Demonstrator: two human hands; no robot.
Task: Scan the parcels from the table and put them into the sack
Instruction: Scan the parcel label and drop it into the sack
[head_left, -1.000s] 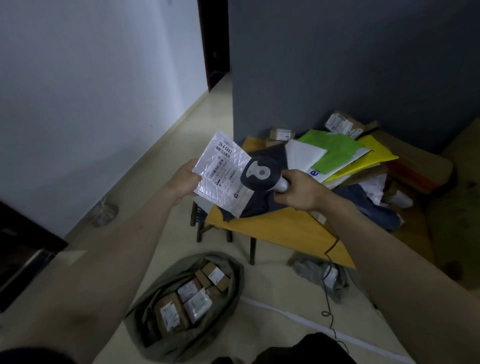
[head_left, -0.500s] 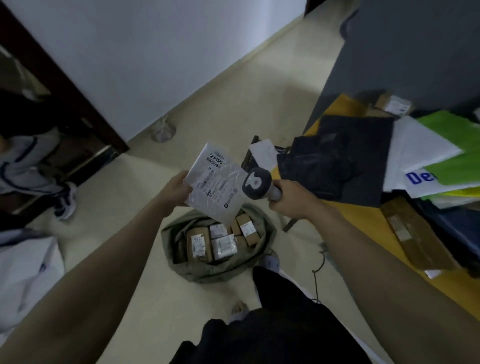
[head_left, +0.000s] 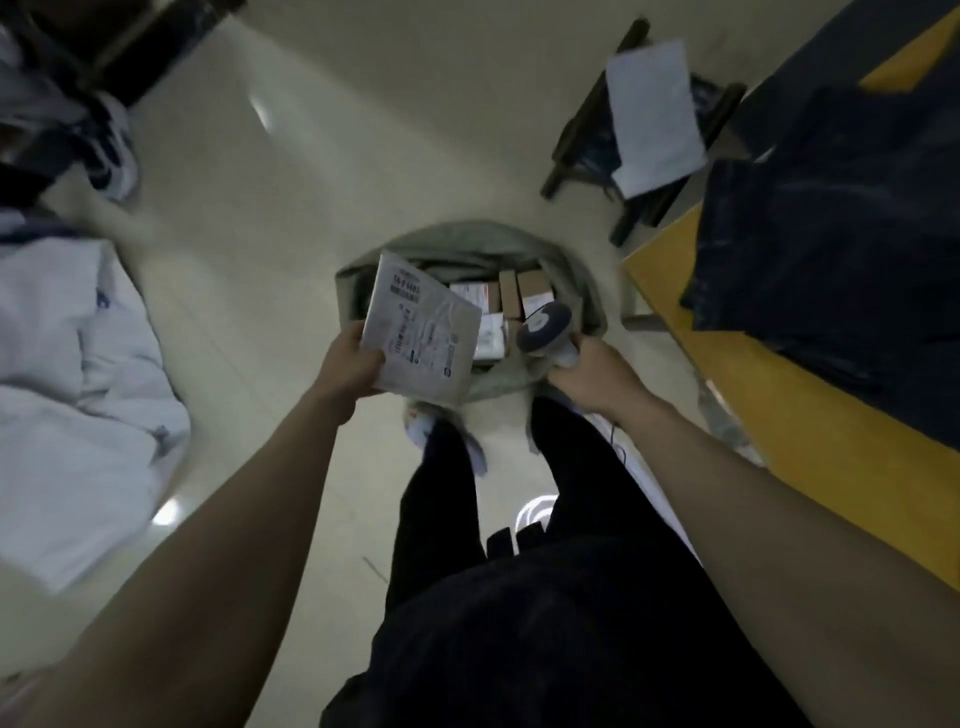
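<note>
My left hand (head_left: 349, 365) grips a flat white parcel (head_left: 423, 332) with a printed label by its lower left corner, holding it over the left side of the open grey-green sack (head_left: 470, 240) on the floor. Several small cardboard boxes and white packets (head_left: 511, 296) lie inside the sack. My right hand (head_left: 597, 370) holds the grey handheld scanner (head_left: 545, 328) by its handle, above the sack's right rim. The yellow table (head_left: 789, 410) stands to the right with dark plastic parcels (head_left: 841, 249) on it.
A dark stool with a white packet (head_left: 654, 117) on it stands beyond the table's corner. A white sack or cloth bundle (head_left: 67, 384) lies on the floor at left. My dark trousers and shoes are just below the sack. The scanner's cable hangs by my right leg.
The view has swung down from the table to the sack on the floor. My left hand has carried the white parcel over the sack, and the scanner has drawn apart from it to the right.
</note>
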